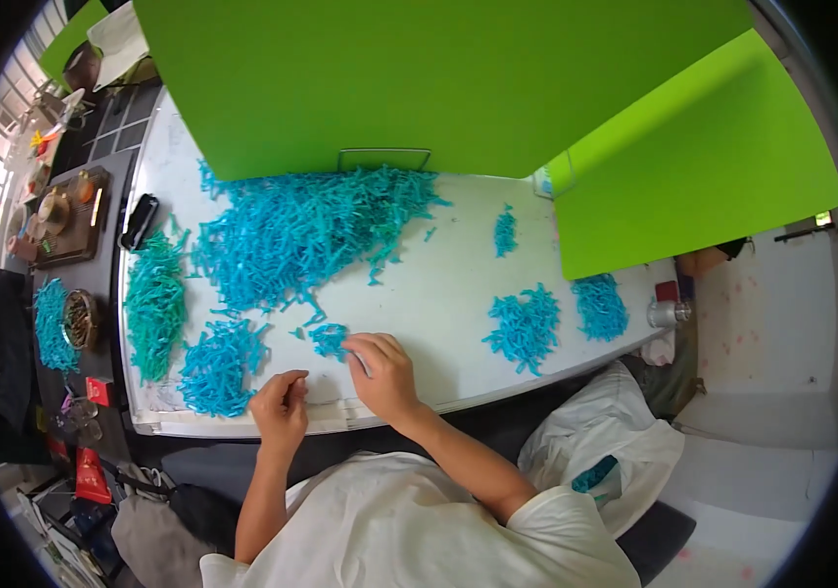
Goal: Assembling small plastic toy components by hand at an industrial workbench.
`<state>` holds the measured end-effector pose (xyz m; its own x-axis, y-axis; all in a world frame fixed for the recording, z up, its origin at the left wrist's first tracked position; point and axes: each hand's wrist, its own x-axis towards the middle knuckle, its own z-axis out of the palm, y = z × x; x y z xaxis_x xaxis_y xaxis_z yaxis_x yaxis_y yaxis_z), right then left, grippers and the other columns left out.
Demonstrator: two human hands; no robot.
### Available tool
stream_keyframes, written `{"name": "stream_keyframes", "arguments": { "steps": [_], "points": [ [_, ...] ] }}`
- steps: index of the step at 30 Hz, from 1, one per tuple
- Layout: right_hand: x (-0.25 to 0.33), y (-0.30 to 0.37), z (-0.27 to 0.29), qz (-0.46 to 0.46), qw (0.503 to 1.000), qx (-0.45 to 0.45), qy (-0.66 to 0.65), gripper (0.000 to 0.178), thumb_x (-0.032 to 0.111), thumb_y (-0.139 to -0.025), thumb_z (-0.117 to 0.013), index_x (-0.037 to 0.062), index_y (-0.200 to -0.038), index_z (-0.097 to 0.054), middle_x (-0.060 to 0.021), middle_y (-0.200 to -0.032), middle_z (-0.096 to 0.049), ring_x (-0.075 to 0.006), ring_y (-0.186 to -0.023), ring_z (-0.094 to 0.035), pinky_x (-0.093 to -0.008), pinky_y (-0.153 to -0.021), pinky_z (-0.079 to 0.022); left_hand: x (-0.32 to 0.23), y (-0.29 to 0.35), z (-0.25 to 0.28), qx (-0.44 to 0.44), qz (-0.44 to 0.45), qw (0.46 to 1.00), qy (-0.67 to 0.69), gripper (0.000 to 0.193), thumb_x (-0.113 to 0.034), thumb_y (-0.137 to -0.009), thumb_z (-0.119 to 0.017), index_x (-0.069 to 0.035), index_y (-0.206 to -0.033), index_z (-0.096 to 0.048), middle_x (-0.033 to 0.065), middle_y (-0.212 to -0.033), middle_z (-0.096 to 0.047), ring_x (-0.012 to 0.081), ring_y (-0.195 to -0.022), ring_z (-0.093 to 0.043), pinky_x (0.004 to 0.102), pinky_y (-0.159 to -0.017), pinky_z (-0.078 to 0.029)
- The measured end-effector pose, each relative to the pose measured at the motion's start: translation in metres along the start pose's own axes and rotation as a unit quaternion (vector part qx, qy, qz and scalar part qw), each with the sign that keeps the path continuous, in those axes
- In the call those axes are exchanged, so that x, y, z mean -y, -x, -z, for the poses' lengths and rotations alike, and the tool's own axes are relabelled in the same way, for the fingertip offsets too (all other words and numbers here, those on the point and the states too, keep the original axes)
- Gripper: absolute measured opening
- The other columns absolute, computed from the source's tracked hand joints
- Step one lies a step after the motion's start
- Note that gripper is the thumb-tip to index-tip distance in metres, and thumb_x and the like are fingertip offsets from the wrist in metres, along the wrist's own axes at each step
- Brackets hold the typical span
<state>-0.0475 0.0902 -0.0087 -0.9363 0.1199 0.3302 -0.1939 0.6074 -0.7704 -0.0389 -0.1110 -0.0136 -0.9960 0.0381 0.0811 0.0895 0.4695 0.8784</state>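
Small, thin blue-teal plastic pieces lie in piles on the white table; their exact kind is too small to tell. My right hand is at a little cluster of blue pieces, its fingertips at the cluster's right edge and its thumb apart from the fingers. Nothing shows in its grasp. Just left of it, near the table's front edge, my left hand has curled fingers pressed to the thumb. Whatever they may pinch cannot be made out. A mid-sized blue pile lies beside my left hand.
A large blue heap spreads below the upright green panel. A greener pile and black case lie left. Smaller piles sit right, near another green panel. A white bag stands at my right.
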Motion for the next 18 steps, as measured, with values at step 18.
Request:
{"name": "stream_keyframes", "arguments": {
  "steps": [18],
  "points": [
    [0.018, -0.010, -0.024, -0.090, 0.994, 0.064, -0.008, 0.035, 0.001, -0.085, -0.075, 0.0017, -0.119, -0.068, -0.0119, -0.113, -0.064, -0.0223, -0.080, -0.067, -0.0329, -0.071, -0.058, -0.023, -0.063, 0.001, -0.091, -0.034, 0.979, -0.182, 0.008, -0.008, -0.087, -0.073, -0.009, -0.095, -0.071, 0.0098, -0.088, -0.068, 0.0330, -0.073, -0.068, 0.0422, -0.061, -0.052]
  ]
}}
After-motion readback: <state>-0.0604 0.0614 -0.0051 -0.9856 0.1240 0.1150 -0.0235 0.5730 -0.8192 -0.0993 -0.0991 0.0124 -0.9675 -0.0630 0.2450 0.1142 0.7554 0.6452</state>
